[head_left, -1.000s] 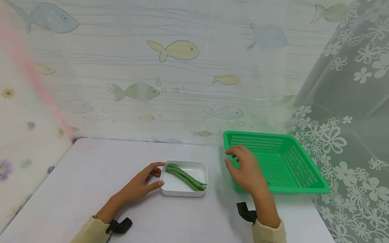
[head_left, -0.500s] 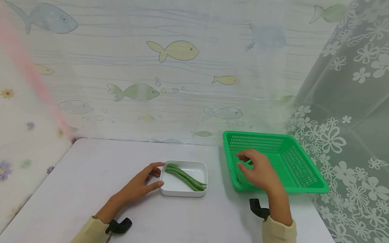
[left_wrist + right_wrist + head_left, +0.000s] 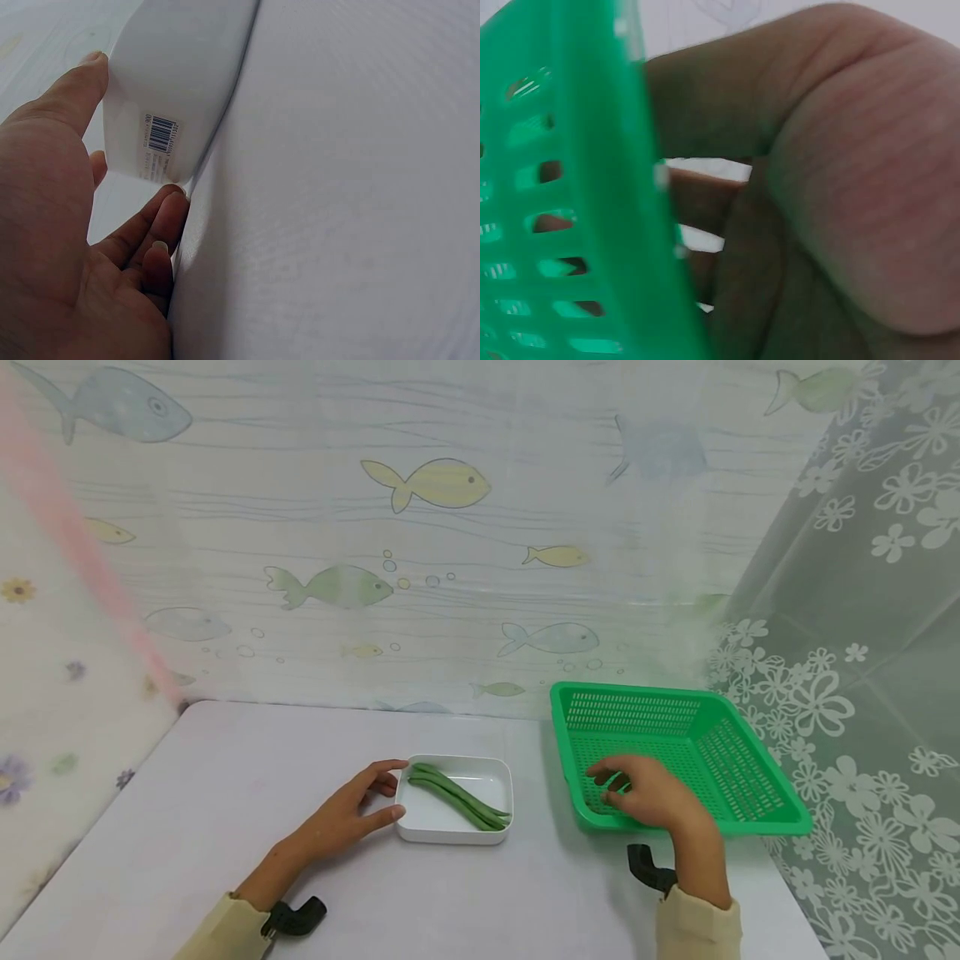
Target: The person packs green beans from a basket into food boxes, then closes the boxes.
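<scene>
Several green beans (image 3: pixel 459 797) lie diagonally in a small white rectangular dish (image 3: pixel 491 838) on the table. At the dish's left end is my left hand (image 3: pixel 347 814), thumb and index fingertip touching its side and rim. The left wrist view shows the dish's outer wall (image 3: pixel 176 67) with a barcode label (image 3: pixel 160 142), the hand (image 3: pixel 56 217) beside it. My right hand (image 3: pixel 648 789) hangs over the near left of a green plastic basket (image 3: pixel 787 810), fingers loosely curled. I see nothing held in it. In the right wrist view the basket rim (image 3: pixel 619 187) partly hides its fingers.
The table (image 3: pixel 247 777) has a white cover. Behind it hangs a fish-print curtain (image 3: pixel 442 568). To the right is a sheer flowered curtain (image 3: pixel 870 760) close to the basket. A black curved mount sits at each wrist.
My right hand has moved right and toward me, from the basket's left rim to over its near left part. The left hand, dish and green beans stay put.
</scene>
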`<control>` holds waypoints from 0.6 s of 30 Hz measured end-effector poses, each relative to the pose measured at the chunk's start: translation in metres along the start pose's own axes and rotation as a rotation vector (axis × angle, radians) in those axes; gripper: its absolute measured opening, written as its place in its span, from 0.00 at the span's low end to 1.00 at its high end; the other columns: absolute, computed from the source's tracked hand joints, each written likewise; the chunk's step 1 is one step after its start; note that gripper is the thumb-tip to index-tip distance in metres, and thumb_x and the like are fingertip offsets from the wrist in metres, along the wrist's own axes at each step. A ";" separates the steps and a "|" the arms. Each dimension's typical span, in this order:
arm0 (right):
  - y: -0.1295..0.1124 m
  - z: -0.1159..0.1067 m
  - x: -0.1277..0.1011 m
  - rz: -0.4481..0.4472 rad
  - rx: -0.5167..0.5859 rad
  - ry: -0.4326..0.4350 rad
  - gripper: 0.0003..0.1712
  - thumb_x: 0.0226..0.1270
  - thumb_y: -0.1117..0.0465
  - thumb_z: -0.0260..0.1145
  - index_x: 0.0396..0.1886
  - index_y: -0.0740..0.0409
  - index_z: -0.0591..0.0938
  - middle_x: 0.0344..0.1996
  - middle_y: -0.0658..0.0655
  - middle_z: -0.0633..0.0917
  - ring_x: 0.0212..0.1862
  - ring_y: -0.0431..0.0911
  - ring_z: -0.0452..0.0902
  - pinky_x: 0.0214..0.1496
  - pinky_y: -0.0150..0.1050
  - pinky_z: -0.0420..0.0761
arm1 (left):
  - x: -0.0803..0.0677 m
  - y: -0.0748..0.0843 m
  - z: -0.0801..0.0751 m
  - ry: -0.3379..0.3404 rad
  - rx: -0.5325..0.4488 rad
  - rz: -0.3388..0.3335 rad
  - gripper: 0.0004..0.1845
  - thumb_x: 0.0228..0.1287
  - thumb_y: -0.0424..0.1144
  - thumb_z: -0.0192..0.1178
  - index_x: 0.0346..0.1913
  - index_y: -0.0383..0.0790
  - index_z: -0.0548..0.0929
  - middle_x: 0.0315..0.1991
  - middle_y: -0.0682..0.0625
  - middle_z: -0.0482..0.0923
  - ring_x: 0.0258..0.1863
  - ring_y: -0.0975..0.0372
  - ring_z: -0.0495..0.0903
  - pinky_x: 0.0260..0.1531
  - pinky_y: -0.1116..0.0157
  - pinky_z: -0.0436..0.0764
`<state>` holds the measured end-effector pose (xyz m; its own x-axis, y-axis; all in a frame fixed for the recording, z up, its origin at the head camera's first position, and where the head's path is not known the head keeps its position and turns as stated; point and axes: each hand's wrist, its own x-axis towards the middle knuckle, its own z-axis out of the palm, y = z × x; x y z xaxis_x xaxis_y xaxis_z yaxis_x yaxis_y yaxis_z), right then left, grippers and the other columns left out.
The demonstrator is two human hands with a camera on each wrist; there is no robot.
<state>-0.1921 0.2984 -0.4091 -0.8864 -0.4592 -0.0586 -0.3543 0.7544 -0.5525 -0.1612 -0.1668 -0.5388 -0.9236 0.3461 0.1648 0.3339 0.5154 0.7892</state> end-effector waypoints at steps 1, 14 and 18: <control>0.001 0.001 0.000 0.027 0.012 -0.031 0.19 0.67 0.71 0.69 0.56 0.57 0.88 0.47 0.55 0.89 0.47 0.50 0.85 0.47 0.48 0.83 | 0.000 0.000 0.000 0.000 0.000 0.000 0.36 0.75 0.54 0.67 0.80 0.61 0.64 0.62 0.54 0.77 0.62 0.59 0.79 0.64 0.51 0.75; 0.010 0.004 0.006 0.091 0.061 -0.139 0.21 0.66 0.75 0.64 0.52 0.53 0.91 0.49 0.56 0.90 0.52 0.56 0.84 0.48 0.50 0.84 | 0.000 0.004 -0.002 -0.003 -0.007 -0.002 0.36 0.75 0.53 0.67 0.80 0.60 0.65 0.62 0.53 0.77 0.62 0.59 0.80 0.62 0.50 0.75; 0.012 0.004 0.009 0.067 0.034 -0.168 0.22 0.67 0.75 0.61 0.51 0.52 0.91 0.49 0.53 0.90 0.53 0.56 0.84 0.49 0.51 0.83 | 0.000 0.004 -0.002 -0.002 -0.005 -0.007 0.36 0.75 0.53 0.67 0.80 0.60 0.65 0.62 0.54 0.77 0.61 0.59 0.79 0.63 0.51 0.75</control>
<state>-0.2029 0.3015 -0.4194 -0.8443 -0.4827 -0.2325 -0.2834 0.7706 -0.5708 -0.1606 -0.1665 -0.5345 -0.9257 0.3439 0.1577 0.3262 0.5144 0.7931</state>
